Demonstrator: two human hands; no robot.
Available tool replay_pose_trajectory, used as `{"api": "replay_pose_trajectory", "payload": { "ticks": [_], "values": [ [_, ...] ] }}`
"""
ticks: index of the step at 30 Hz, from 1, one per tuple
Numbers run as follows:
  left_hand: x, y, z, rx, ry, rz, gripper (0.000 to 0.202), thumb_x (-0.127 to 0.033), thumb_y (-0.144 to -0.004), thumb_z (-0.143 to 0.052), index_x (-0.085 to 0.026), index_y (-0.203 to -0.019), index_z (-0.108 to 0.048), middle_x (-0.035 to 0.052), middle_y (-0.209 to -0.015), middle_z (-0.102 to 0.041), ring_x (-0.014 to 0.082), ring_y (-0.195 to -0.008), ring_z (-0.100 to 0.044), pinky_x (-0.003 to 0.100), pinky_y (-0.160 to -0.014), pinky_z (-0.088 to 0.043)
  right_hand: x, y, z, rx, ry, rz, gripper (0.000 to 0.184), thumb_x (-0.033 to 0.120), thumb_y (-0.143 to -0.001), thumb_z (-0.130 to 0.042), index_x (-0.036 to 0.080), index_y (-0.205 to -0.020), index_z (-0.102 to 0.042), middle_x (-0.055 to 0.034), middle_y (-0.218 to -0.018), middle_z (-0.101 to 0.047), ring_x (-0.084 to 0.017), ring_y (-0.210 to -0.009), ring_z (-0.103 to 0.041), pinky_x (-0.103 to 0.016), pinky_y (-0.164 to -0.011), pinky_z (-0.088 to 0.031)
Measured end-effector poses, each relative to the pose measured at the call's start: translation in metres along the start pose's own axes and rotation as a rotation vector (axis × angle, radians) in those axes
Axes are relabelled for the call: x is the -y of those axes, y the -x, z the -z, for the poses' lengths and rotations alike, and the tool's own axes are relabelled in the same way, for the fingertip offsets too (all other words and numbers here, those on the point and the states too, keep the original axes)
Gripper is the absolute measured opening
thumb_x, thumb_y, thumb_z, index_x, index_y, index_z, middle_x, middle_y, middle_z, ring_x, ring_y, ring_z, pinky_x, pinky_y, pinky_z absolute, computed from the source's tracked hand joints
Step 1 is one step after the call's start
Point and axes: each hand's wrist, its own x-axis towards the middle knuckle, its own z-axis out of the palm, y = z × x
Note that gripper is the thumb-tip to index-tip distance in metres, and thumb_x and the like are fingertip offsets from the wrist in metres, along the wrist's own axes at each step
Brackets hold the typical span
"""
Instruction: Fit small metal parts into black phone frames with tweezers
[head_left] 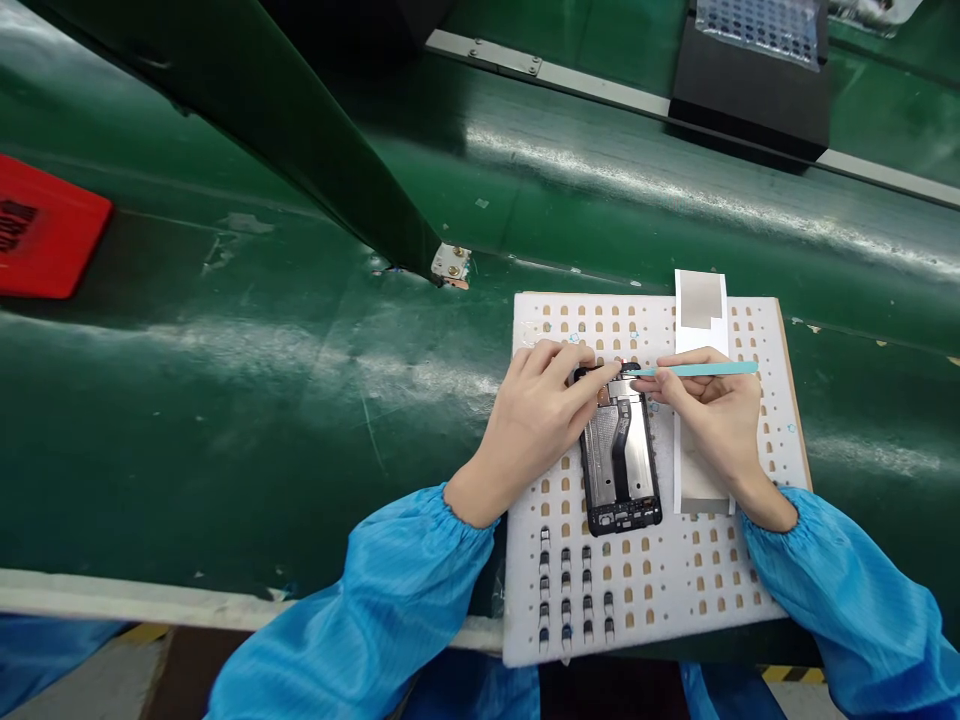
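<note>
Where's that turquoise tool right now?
Right of centre in the head view: the turquoise tool is in the right hand, its tip at the far end of the black phone frame.

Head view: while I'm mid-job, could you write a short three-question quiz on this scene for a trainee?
1. Which hand holds the turquoise tool?
2. True or false: the phone assembly lies on the perforated white board.
3. Small dark parts fill some slots in which corner of the board?
a) far right
b) near left
c) far left

Key: 1. The right hand; 2. True; 3. b
</note>
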Motion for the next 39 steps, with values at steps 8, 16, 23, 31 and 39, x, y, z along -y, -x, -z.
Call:
{"api": "replay_pose_trajectory", "payload": {
  "ticks": [8, 16, 23, 31, 39],
  "values": [
    [0.0, 0.0, -0.001, -0.02, -0.012, -0.012, 0.028, -0.014, -0.106, -0.058, -0.021, -0.131, -0.07, 0.0096, -0.112, -0.073, 0.0273, -0.102, -0.061, 0.042, -0.08, -0.052, -0.002, 0.004, -0.001, -0.027, -0.001, 0.048, 0.034, 0.051, -0.095, -0.089, 0.022, -0.101, -0.072, -0.0061, -0.088, -0.08, -0.03, -0.088, -0.083, -0.04, -0.079, -0.075],
    [-0.001, -0.001, -0.002, -0.048, -0.022, -0.016, 0.025, -0.015, -0.107, -0.058, -0.022, -0.128, -0.07, 0.0084, -0.111, -0.074, 0.0259, -0.099, -0.06, 0.041, -0.078, -0.05, -0.005, 0.005, -0.002, -0.008, 0.031, 0.099, 0.026, 0.045, -0.097, -0.087, 0.023, -0.102, -0.074, -0.0052, -0.092, -0.082, -0.028, -0.09, -0.083, -0.037, -0.08, -0.075],
    [0.0, -0.001, -0.002, -0.068, -0.018, -0.029, 0.024, -0.015, -0.105, -0.062, -0.019, -0.128, -0.07, 0.0085, -0.11, -0.074, 0.0258, -0.099, -0.061, 0.041, -0.079, -0.051, -0.008, 0.006, -0.001, 0.008, 0.107, 0.159, 0.021, 0.04, -0.1, -0.083, 0.021, -0.105, -0.074, -0.0046, -0.094, -0.082, -0.026, -0.09, -0.083, -0.034, -0.077, -0.073],
    [0.0, -0.001, -0.003, -0.072, -0.015, -0.033, 0.024, -0.015, -0.104, -0.065, -0.019, -0.127, -0.07, 0.0081, -0.109, -0.073, 0.0257, -0.099, -0.061, 0.041, -0.079, -0.051, -0.01, 0.009, -0.002, -0.004, 0.286, 0.306, 0.007, 0.03, -0.103, -0.074, 0.023, -0.106, -0.073, -0.0017, -0.097, -0.081, -0.023, -0.087, -0.083, -0.03, -0.074, -0.071],
    [0.0, -0.001, -0.004, -0.071, -0.005, -0.033, 0.025, -0.014, -0.104, -0.064, -0.019, -0.128, -0.07, 0.0083, -0.11, -0.073, 0.026, -0.098, -0.06, 0.041, -0.079, -0.051, -0.008, 0.009, -0.002, 0.018, 0.353, 0.448, 0.008, 0.017, -0.103, -0.07, 0.022, -0.107, -0.075, -0.0006, -0.1, -0.081, -0.02, -0.089, -0.082, -0.027, -0.075, -0.07]
  ]
}}
